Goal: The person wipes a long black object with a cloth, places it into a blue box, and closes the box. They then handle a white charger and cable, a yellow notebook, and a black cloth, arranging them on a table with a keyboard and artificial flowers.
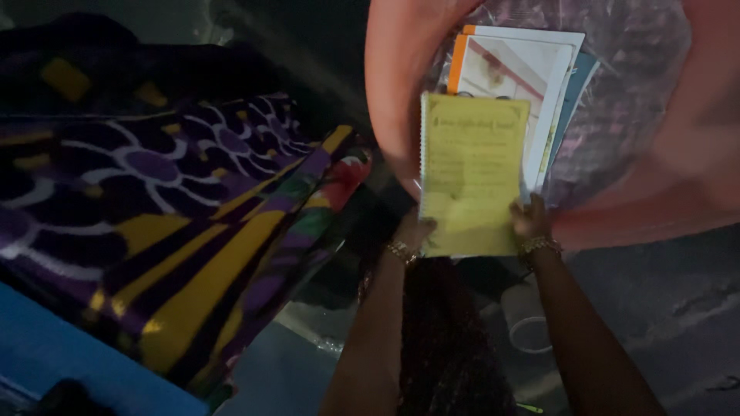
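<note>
Both hands pinch the bottom corners of a yellow spiral booklet (472, 176), left hand (415, 231) and right hand (529, 218), fingers closed on its edge. It leans above them in the pink tub (393, 92), against other papers (518, 69). Held so low, it may flop over.
</note>
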